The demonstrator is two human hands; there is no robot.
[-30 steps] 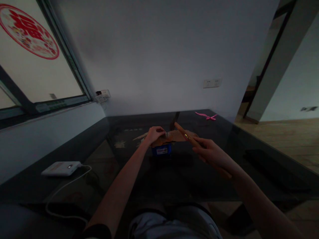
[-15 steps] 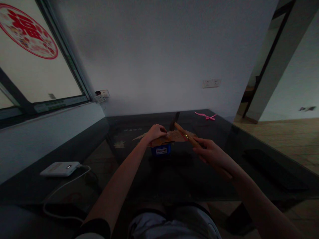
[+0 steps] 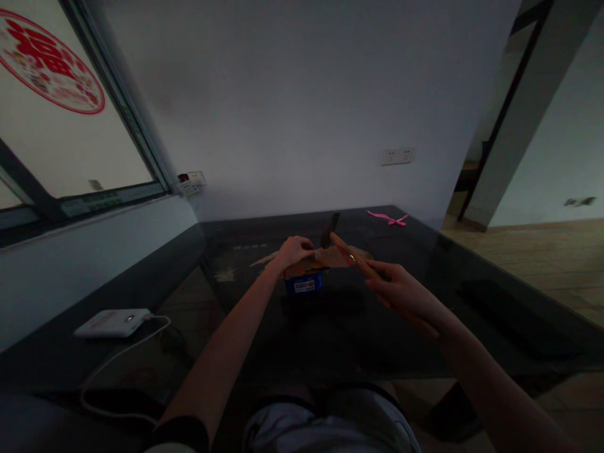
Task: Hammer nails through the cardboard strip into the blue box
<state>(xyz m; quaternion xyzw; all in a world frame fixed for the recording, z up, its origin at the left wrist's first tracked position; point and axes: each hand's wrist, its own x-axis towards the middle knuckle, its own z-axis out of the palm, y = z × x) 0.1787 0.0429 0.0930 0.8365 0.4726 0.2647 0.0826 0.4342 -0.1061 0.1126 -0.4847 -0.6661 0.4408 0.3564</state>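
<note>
Where six o'clock is the person's own lap in pale shorts (image 3: 325, 425), a thin white cable (image 3: 125, 349) curves up at eight o'clock to a white, flat, rounded power bank (image 3: 112, 323) on the glossy black table (image 3: 311, 340). At three o'clock lies a long, flat, dark slab (image 3: 516, 318), too dim to name. The right hand (image 3: 396, 286), at one o'clock, is wrapped closed round the wooden handle of a hammer with a dark head (image 3: 357, 259), which slants up and leftward across the cardboard's right part.

Straight on at twelve stands a small blue box (image 3: 303, 279) — its near side bears a white label (image 3: 302, 287) with print too small to read. Over its top lies a ragged, tan cardboard piece (image 3: 334, 257), wider than the box. The left hand (image 3: 296, 250) is at the cardboard's left part and hides some of it, fingers bent and drawn together; whether they pinch anything cannot be told. Near eleven, faint pale lettering on the tabletop is illegible.

Farther off, at one o'clock, a bright pink, knotted ribbon (image 3: 387, 218) lies by the table's far edge, below a white double wall socket (image 3: 397, 156). At ten, the window (image 3: 61, 145) carries a red-rimmed round sticker (image 3: 50, 63) — its large red character reads 福.
</note>
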